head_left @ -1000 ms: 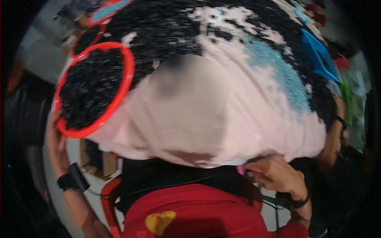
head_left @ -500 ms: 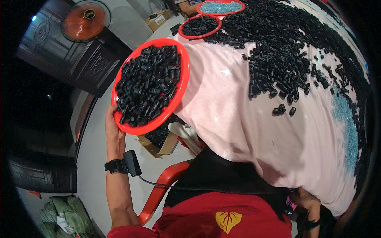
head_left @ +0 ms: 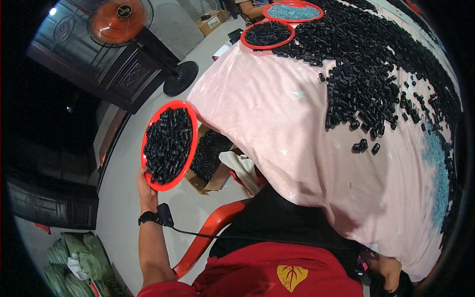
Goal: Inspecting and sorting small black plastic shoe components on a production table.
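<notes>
My left hand (head_left: pixel 147 190) is closed on the near rim of a round red plate (head_left: pixel 194 136), held off the table's left side above the floor and tilted. Small black plastic pieces (head_left: pixel 169 145) are heaped on it. Below and to its right, an open cardboard box (head_left: pixel 216 182) on the floor holds more black pieces, with a white cloth (head_left: pixel 237 166) over its edge. My right hand (head_left: pixel 388 270) is low beside the table's near right corner, its fingers hidden from sight.
A pink cloth (head_left: pixel 267 114) covers the table, bearing a wide spread of black pieces (head_left: pixel 361 89) and blue-clear bits (head_left: pixel 435 168). Two more red plates (head_left: pixel 292 38) (head_left: pixel 319 16) stand at the far end near another person's arm (head_left: pixel 252 10). A fan (head_left: pixel 180 79), a red chair (head_left: pixel 210 225) and green sacks (head_left: pixel 86 255) are leftward.
My left hand has carried the loaded red plate down and away from the table edge, toward the floor box's side. More of the box now shows. My view has shifted slightly.
</notes>
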{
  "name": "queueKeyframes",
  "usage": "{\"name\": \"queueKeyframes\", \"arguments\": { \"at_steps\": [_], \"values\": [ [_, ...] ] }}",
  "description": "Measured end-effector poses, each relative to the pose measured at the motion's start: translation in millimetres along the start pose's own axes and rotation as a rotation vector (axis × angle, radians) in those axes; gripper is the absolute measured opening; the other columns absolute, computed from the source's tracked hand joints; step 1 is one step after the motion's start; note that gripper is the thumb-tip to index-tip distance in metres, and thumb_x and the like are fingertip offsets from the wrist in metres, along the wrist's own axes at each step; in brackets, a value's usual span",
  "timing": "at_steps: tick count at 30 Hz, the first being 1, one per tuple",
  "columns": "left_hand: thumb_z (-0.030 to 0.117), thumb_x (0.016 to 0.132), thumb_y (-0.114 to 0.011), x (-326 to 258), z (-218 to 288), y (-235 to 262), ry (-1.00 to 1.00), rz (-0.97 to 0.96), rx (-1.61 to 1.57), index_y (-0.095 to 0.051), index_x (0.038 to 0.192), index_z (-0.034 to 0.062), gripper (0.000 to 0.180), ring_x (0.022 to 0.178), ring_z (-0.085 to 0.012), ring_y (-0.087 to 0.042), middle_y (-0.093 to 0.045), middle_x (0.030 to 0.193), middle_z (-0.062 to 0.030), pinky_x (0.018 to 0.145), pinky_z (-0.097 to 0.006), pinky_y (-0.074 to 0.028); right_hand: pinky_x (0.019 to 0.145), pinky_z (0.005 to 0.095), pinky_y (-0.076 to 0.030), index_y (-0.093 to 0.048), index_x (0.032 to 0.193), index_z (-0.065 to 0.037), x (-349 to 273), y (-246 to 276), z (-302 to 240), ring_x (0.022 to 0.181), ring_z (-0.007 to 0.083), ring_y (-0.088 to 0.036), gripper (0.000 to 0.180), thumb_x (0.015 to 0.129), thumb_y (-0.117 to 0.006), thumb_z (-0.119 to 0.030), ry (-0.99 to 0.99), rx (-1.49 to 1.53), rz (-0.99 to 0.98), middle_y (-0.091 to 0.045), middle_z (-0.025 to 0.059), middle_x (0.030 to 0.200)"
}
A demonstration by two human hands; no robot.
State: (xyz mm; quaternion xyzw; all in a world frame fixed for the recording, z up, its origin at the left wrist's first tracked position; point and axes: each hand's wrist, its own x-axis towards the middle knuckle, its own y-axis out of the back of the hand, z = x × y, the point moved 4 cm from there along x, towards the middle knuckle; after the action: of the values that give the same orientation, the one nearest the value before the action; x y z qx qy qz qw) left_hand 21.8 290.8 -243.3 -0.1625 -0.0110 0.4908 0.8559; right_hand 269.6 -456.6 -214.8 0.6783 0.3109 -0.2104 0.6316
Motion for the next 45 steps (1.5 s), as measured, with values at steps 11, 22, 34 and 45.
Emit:
{"name": "queueKeyframes", "arguments": {
  "at_steps": [11,22,34,45],
  "values": [
    [0.014,0.090,-0.057,-2.3,-102.5,47.5,0.213,0.249,0.026,-0.063,0.123,0.0004,0.036,0.109,-0.0246,-0.068,-0.071,0.119,-0.0101,0.100,-0.039,-0.054,0.097,0.0426,-0.052,-0.066,0.124,-0.011,-35.8,24.1,-19.9,0.112,0.0367,-0.067,0.055,0.082,-0.073,-0.047,-0.313,0.116,-0.071,-0.071,0.0160,0.120],
    [0.001,0.090,-0.055,16.0,-200.8,34.9,0.511,0.391,-0.070,-0.059,0.105,-0.0052,0.017,0.075,-0.0313,-0.067,-0.065,0.089,-0.0178,0.069,-0.036,-0.063,0.093,0.0463,-0.053,-0.065,0.126,-0.016,-25.7,-24.8,50.2,0.110,0.0405,-0.067,0.059,0.081,-0.073,-0.053,-0.089,0.126,-0.224,-0.070,0.0206,0.120],
    [0.012,0.097,-0.054,-29.5,-134.9,33.8,0.744,0.323,-0.426,-0.043,0.130,-0.0145,0.044,0.091,-0.0381,-0.067,-0.057,0.111,-0.0327,0.066,-0.031,-0.064,0.104,0.0490,-0.047,-0.051,0.145,-0.021,-33.9,-31.4,49.7,0.127,0.0376,-0.052,0.069,0.088,-0.066,-0.058,-0.201,0.356,-0.338,-0.056,0.0164,0.141],
    [0.015,0.092,-0.064,-0.1,-91.5,64.4,0.506,0.430,-0.416,-0.059,0.119,-0.0059,0.034,0.077,-0.0256,-0.068,-0.067,0.097,-0.0169,0.062,-0.029,-0.062,0.094,0.0495,-0.052,-0.065,0.126,-0.016,-31.5,-16.5,34.3,0.112,0.0436,-0.064,0.056,0.082,-0.072,-0.050,-0.142,0.029,-0.005,-0.068,0.0220,0.122]
  ]
}}
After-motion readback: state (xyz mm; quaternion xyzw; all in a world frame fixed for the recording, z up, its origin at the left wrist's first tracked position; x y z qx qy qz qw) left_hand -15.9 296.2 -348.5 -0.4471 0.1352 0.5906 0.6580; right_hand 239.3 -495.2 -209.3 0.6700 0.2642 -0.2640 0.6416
